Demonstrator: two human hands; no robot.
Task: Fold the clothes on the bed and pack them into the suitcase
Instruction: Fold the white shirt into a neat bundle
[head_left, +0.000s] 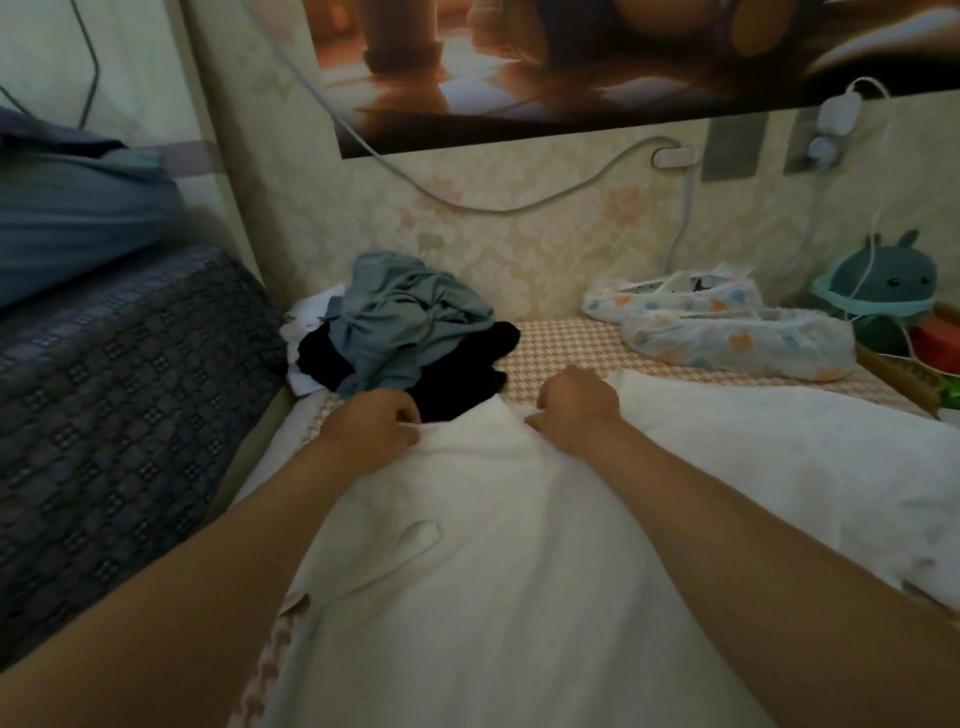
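Head camera looks down on a soft white garment (493, 571), smooth with shallow creases, spread flat across the bed (566, 343), whose sheet bears a small orange-and-white houndstooth weave. The left hand (376, 426) and right hand (574, 410), knuckles up and fingers curled under, each pinch the garment's far edge, a little apart. Just beyond them lies a crumpled heap: a thin grey-blue garment (405, 317) on top of a black garment (467, 374), near the patterned wall.

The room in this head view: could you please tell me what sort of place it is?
Probably a bedroom: a checked bed sheet, a pile of crumpled clothes by the wallpapered wall, and a plush toy.
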